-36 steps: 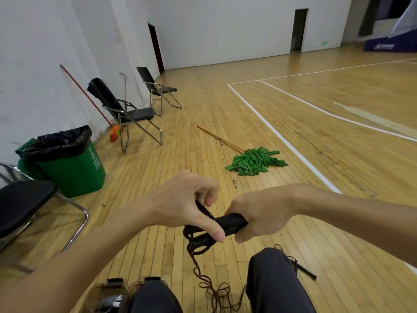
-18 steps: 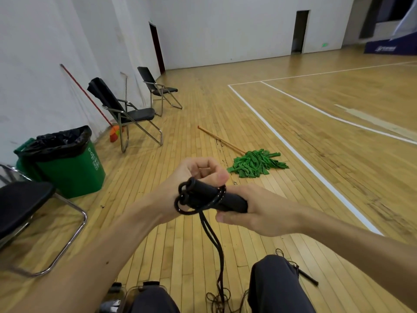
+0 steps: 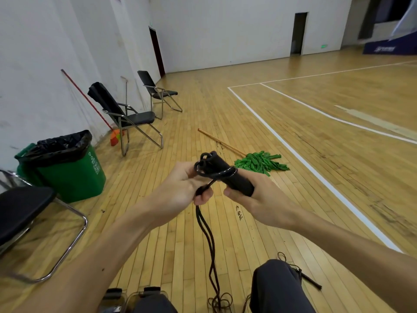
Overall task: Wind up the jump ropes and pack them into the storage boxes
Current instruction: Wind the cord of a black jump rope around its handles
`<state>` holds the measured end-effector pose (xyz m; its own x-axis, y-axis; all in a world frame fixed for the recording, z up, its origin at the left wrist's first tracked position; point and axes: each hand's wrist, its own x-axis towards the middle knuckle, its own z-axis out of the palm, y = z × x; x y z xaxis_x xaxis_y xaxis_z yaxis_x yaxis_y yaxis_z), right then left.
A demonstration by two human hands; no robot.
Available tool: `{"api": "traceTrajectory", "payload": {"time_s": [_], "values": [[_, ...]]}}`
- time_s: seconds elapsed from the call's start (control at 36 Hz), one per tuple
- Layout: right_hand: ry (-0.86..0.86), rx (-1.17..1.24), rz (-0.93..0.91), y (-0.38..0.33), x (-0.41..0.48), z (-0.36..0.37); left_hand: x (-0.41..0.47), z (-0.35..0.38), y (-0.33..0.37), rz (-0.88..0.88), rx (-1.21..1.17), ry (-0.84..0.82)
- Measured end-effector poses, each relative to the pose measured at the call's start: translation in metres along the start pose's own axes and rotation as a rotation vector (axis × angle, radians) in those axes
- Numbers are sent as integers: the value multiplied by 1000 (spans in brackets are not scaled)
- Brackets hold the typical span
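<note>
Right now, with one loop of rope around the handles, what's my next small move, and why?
Probably carry the rope over the handles for another turn with the left hand. The right hand grips the handles, about one loop sits round them, and the left hand pinches the doubled rope just below, with slack trailing to the floor.

rope (image 3: 223,173) loop now snug across handles (image 3: 238,184), left hand (image 3: 178,192) lower

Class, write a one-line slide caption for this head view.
Right hand grips black handles; left hand pinches the cord looped round them.
</note>
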<state>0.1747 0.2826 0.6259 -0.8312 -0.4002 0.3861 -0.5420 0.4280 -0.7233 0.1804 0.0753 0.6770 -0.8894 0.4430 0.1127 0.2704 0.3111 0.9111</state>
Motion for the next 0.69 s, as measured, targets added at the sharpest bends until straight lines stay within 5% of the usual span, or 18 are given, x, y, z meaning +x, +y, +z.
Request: {"api": "traceTrajectory", "payload": {"time_s": [0.33,0.69], "values": [[225,-176,197,20,10,0,3,13,-4,-131,56,36],[-40,-551,411,21,21,20,18,16,1,-9,1106,-47]]}}
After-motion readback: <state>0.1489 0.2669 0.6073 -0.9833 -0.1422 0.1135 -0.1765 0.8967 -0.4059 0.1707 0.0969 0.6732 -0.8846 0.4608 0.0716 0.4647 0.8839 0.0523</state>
